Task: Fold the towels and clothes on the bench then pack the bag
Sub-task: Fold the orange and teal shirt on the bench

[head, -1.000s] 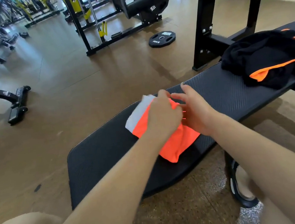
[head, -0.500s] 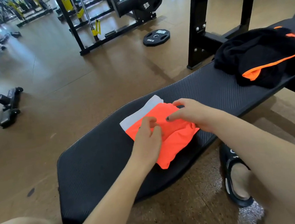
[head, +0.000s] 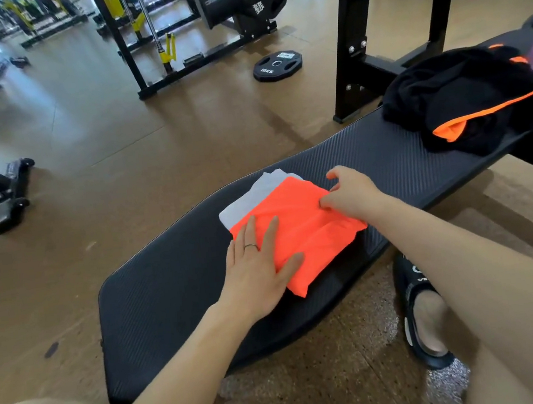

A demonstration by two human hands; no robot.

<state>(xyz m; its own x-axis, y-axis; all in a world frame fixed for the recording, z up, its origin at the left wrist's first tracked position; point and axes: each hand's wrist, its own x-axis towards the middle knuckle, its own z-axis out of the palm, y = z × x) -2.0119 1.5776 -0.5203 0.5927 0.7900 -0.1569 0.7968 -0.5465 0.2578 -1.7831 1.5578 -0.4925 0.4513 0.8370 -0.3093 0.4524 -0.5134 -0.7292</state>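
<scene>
Fabric in bright orange (head: 308,230), folded into a rough rectangle, lies on the black ribbed padded counter (head: 169,296), stacked on a folded pale grey cloth (head: 251,197) whose far edge shows from under it. The left hand (head: 259,269) lies flat on the near left part of the orange piece, fingers straight and slightly spread, a thin ring on one finger, the heel of the palm on the counter pad. The right hand (head: 350,192) sits at the right far edge of the orange piece, fingers curled, thumb and fingertips pinching a fold of the orange fabric. Farther along the counter, well apart from the stack, a crumpled black garment with orange trim (head: 466,99) lies in a heap. A purple object at the right frame edge is too blurred to identify. On the brown floor (head: 117,125) beyond the counter rests a black round weight plate (head: 277,65), near black steel rack frames (head: 353,42). A foot in a dark slide sandal (head: 420,310) stands on the floor just beside the counter's near side.
</scene>
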